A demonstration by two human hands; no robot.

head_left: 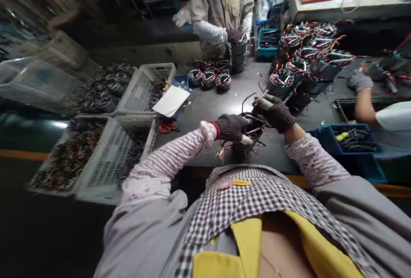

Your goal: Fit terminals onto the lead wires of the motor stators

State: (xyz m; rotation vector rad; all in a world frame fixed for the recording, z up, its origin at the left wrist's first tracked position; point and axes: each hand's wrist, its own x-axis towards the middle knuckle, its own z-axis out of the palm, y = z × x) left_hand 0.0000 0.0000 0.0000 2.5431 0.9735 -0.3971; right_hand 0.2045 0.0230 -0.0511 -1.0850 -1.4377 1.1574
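Observation:
A motor stator [244, 147] with loose wires stands on the dark worktable right in front of me. My left hand [231, 128], in a dark glove with pale fingertip wraps, closes on its left upper rim. Over the stator's far right side, my right hand [275, 113] is gloved the same way, its fingers pinched around wires [250, 100] that rise from the top. Wires stick out on several sides of the stator. Its inside is mostly hidden by my hands.
Stacked stators [308, 55] stand at the right, and a short row of stators [208, 79] lies farther back. Red-handled scissors [167, 127], white crates [105, 158] and a blue bin [353, 139] flank me. Co-workers work opposite and at right, one gloved hand [360, 81] showing.

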